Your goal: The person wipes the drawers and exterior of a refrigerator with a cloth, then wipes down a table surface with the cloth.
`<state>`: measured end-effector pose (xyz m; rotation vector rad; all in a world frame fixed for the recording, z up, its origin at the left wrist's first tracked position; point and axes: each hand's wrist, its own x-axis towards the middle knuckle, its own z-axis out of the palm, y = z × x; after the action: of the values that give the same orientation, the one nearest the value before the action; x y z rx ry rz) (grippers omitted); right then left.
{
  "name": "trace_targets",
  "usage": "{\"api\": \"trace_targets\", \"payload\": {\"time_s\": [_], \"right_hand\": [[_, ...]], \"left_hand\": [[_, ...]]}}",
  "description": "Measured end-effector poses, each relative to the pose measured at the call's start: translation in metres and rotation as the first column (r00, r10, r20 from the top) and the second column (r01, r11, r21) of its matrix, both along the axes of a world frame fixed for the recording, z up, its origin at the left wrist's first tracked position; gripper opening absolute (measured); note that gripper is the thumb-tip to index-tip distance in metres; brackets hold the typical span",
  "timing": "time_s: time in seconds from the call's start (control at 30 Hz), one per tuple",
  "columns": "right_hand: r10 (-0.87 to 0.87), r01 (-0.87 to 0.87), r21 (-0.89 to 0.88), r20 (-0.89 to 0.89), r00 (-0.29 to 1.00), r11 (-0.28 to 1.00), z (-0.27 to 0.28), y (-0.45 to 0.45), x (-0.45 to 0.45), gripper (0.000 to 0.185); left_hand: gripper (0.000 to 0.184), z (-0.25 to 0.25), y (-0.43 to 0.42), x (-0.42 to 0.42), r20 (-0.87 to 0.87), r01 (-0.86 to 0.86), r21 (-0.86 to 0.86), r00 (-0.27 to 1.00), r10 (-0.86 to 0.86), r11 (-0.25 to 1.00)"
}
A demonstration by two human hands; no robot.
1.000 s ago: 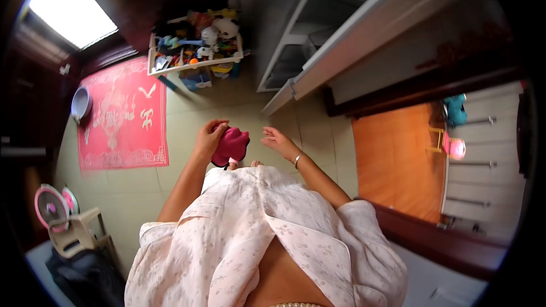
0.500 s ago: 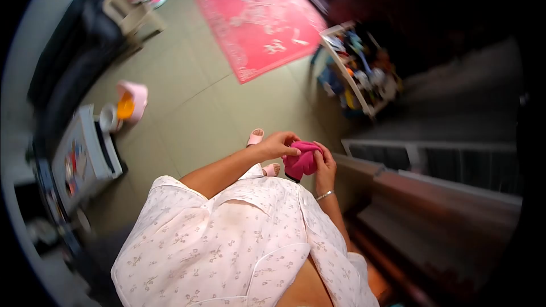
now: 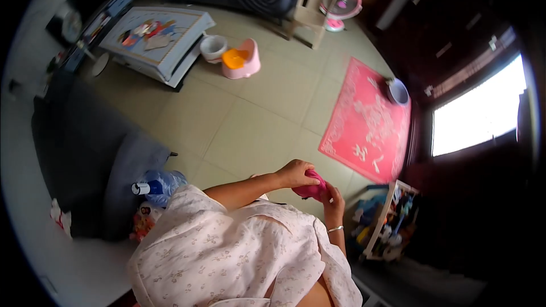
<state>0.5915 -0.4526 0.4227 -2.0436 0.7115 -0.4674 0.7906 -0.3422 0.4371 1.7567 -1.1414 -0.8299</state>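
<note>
A dark pink cloth item is held between my two hands in front of my body, low in the middle of the view. My left hand pinches its upper left side, thumb on top. At its right edge my right hand grips it with bent fingers, a bracelet on the wrist below. The item looks soft and partly folded, with a dark edge underneath. Its lower part is hidden by my fingers.
A pink mat with a basin lies right of centre. Toy rack at lower right. Pink potty chair, covered table, beige chair and fan stand beyond. Grey sofa and water bottle at left.
The view has swung round toward the sofas and table. My right hand, apart from the pink item a second ago, now holds it together with my left hand.
</note>
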Motion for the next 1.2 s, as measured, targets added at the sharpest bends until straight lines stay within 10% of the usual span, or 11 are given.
{"api": "trace_targets", "payload": {"time_s": [0.13,0.33,0.5,0.6,0.67,0.77,1.2], "right_hand": [[0.291,-0.289,0.039,-0.206,0.934,0.957,0.023,0.008,0.088,0.027],[0.485,-0.476,-0.145,0.038,0.874,0.868,0.017,0.014,0.201,0.026],[0.523,-0.519,0.224,0.047,0.851,0.825,0.018,0.017,0.265,0.011],[0.515,-0.469,0.578,0.096,0.852,0.668,0.041,0.026,0.295,0.01],[0.544,-0.535,0.472,0.132,0.829,0.701,0.032,0.025,0.319,0.011],[0.575,-0.584,0.525,0.204,0.792,0.619,0.021,0.016,0.356,0.014],[0.782,-0.668,0.595,0.104,0.615,0.446,0.022,0.008,0.516,0.016]], "left_hand": [[0.048,0.002,0.04,0.068,-0.018,-0.149,-0.063,0.989,0.148,0.987],[0.045,0.001,0.114,0.136,-0.028,-0.363,-0.105,0.932,0.362,0.926],[0.042,0.005,0.164,0.161,-0.087,-0.455,0.116,0.881,0.465,0.883],[0.043,-0.022,0.172,0.168,0.08,-0.624,-0.098,0.772,0.631,0.775],[0.042,-0.024,0.17,0.179,0.099,-0.642,-0.136,0.749,0.655,0.755],[0.035,0.006,0.164,0.192,-0.515,-0.664,0.134,0.587,0.624,0.736],[0.043,-0.01,0.132,0.26,-0.455,-0.951,0.17,0.158,0.876,0.26]]}}
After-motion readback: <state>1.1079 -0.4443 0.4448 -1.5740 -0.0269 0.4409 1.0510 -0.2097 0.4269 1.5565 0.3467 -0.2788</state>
